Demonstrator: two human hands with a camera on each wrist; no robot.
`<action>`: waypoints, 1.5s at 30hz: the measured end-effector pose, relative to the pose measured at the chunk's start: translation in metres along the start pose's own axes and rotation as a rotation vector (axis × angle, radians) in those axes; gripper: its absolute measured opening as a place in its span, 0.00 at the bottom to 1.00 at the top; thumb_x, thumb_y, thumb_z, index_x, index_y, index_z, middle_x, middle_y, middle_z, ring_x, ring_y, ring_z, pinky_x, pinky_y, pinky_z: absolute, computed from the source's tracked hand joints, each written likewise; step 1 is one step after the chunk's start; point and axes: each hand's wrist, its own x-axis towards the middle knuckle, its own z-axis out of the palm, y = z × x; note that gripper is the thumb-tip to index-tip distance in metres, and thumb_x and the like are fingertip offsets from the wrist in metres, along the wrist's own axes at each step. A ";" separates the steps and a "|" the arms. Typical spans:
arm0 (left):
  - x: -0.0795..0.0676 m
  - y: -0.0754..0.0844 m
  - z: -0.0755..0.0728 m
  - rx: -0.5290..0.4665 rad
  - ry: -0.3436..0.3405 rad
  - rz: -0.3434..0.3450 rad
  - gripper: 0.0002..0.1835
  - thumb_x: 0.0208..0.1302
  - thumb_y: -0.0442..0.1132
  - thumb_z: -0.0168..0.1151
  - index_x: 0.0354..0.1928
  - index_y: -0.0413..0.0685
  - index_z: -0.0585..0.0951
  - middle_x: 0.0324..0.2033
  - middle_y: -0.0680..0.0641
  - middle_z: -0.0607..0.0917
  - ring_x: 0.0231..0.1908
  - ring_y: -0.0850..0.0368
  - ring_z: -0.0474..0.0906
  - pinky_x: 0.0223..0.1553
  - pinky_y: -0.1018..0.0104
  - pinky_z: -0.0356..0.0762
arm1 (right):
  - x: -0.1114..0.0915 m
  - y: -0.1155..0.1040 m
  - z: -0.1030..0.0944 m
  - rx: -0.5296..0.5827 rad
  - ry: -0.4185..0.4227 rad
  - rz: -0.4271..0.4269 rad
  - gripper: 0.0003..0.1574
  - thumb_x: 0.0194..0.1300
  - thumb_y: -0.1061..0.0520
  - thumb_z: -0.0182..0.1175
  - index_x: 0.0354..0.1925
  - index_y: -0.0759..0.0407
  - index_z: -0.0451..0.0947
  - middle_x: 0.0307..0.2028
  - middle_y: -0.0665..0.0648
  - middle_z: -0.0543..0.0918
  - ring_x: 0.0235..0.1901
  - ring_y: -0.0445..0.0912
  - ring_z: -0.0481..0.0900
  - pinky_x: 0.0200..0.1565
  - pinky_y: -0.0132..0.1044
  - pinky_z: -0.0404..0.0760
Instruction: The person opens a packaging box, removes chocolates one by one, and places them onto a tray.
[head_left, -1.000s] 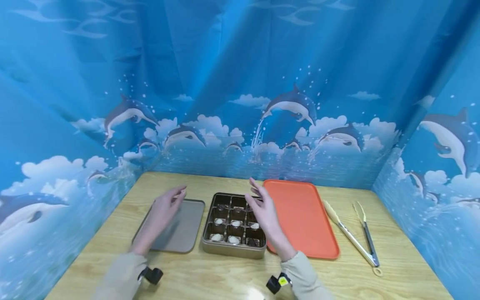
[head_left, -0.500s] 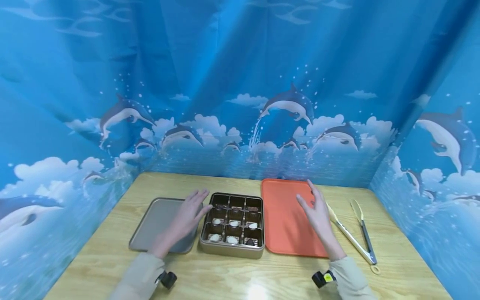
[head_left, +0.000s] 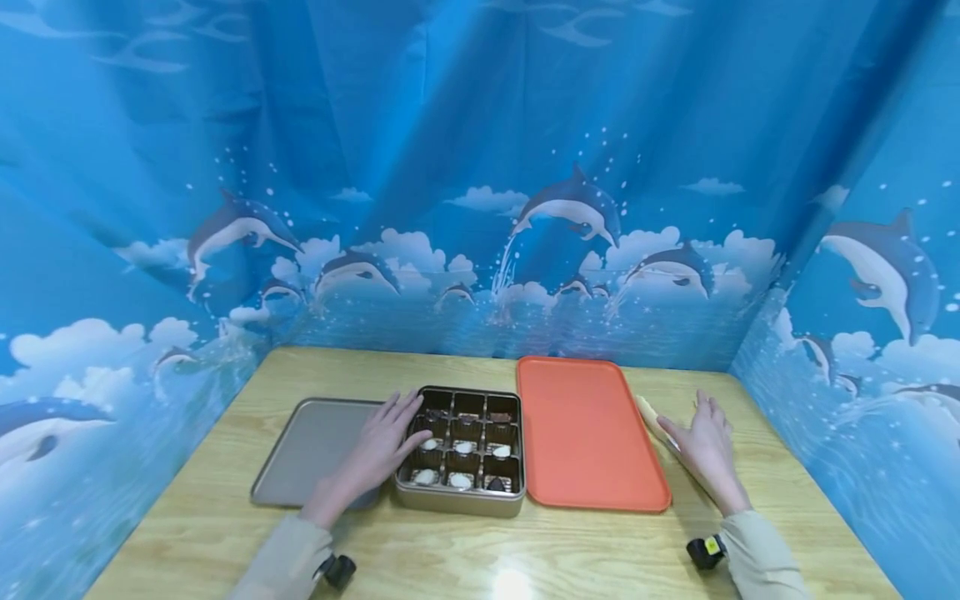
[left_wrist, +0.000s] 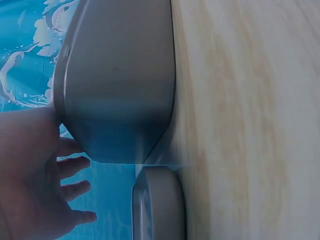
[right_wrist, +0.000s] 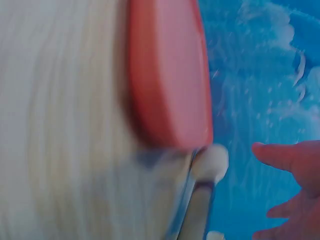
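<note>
A metal box [head_left: 459,502], split into several compartments, stands in the middle of the table. White pieces [head_left: 461,481] and dark pieces [head_left: 496,483] lie in its compartments. My left hand [head_left: 378,446] is at the box's left edge, fingers extended and thumb overlapping the near-left compartments in the head view. In the left wrist view its fingers [left_wrist: 75,190] show beside the box wall [left_wrist: 120,80], holding nothing. Over on the right, my right hand [head_left: 707,450] hovers above the tongs [head_left: 648,412], fingers spread; it hides most of them. The right wrist view has the tongs' handle end [right_wrist: 200,200] below the thumb.
A flat grey tray [head_left: 307,450] lies left of the box, partly under my left forearm. An orange-red tray [head_left: 592,433] lies between the box and the tongs. A blue curtain [head_left: 480,167] printed with dolphins closes off the back and sides of the wooden table [head_left: 420,558].
My right hand has swept right, from over the box across the orange-red tray to the tongs. The left hand has moved right, from over the grey tray to the box's left edge.
</note>
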 end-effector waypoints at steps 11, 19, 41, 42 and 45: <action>-0.003 -0.002 0.002 -0.015 -0.032 -0.043 0.38 0.76 0.55 0.55 0.76 0.38 0.60 0.77 0.40 0.55 0.76 0.34 0.49 0.72 0.29 0.45 | -0.001 0.025 -0.004 -0.138 -0.125 0.046 0.73 0.63 0.36 0.66 0.68 0.92 0.38 0.58 0.96 0.55 0.57 0.87 0.60 0.60 0.74 0.67; -0.005 -0.001 0.002 -0.009 -0.002 -0.031 0.37 0.75 0.53 0.56 0.75 0.35 0.63 0.77 0.37 0.58 0.75 0.32 0.51 0.71 0.28 0.49 | 0.003 0.025 -0.002 -0.210 -0.158 0.085 0.79 0.57 0.26 0.66 0.63 0.95 0.44 0.50 0.93 0.61 0.51 0.83 0.68 0.46 0.71 0.76; -0.002 0.002 0.004 -0.002 -0.031 -0.057 0.38 0.76 0.54 0.55 0.76 0.35 0.61 0.77 0.38 0.57 0.76 0.33 0.51 0.73 0.30 0.48 | 0.000 -0.007 -0.004 -0.068 0.196 -0.145 0.59 0.58 0.49 0.74 0.69 0.83 0.55 0.60 0.88 0.65 0.57 0.80 0.65 0.60 0.72 0.65; -0.002 0.002 0.004 -0.004 -0.030 -0.057 0.38 0.76 0.54 0.55 0.76 0.35 0.60 0.77 0.38 0.57 0.76 0.33 0.51 0.73 0.29 0.48 | -0.001 -0.011 -0.004 -0.061 0.214 -0.174 0.58 0.58 0.50 0.74 0.69 0.82 0.56 0.60 0.87 0.66 0.57 0.80 0.65 0.59 0.72 0.65; -0.002 0.002 0.004 -0.010 -0.028 -0.059 0.38 0.76 0.54 0.55 0.76 0.35 0.60 0.77 0.38 0.56 0.75 0.33 0.51 0.72 0.29 0.48 | -0.004 -0.023 0.000 -0.046 0.274 -0.275 0.54 0.56 0.53 0.75 0.68 0.81 0.60 0.57 0.86 0.70 0.55 0.78 0.68 0.57 0.71 0.66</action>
